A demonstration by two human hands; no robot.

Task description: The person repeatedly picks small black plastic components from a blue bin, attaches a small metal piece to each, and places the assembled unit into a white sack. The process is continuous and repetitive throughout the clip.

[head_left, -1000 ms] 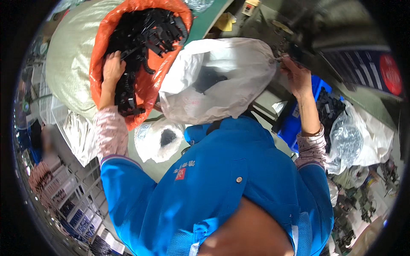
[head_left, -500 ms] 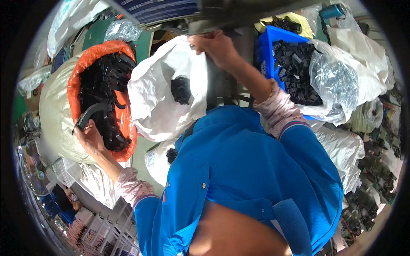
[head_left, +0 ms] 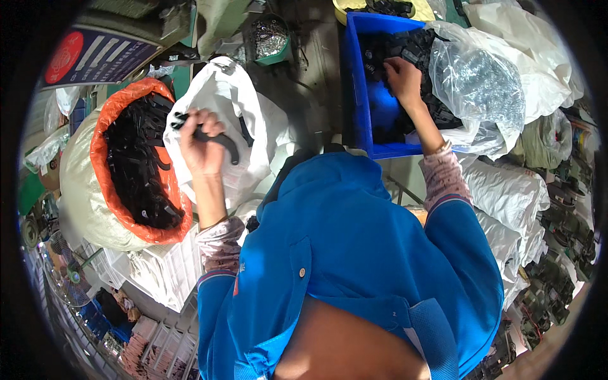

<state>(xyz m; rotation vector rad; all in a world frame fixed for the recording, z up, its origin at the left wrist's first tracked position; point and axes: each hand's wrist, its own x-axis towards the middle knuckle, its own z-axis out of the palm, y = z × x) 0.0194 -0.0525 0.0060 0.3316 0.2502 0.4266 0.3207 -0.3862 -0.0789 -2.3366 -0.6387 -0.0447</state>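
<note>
My left hand (head_left: 204, 147) is closed round a curved black plastic part (head_left: 223, 140), which it holds over the mouth of a white sack (head_left: 256, 161). Beside it stands a sack lined with orange plastic (head_left: 101, 149), filled with black plastic parts (head_left: 136, 152). Over on the right, my right hand (head_left: 405, 81) reaches into a blue crate (head_left: 356, 95) among small black pieces (head_left: 446, 114). Its fingers are drawn together there, and I cannot make out what is between them.
Clear plastic bags (head_left: 478, 82) drape over the crate's right side. A green container of small metal pieces (head_left: 272, 47) stands at the far middle, near a machine with a dark blue sign (head_left: 95, 57). White sacks (head_left: 506, 190) are stacked at the right.
My left hand has carried the curved black part from the orange-lined sack to over the white sack. My right hand has gone from the machine into the blue crate. The view has shifted.
</note>
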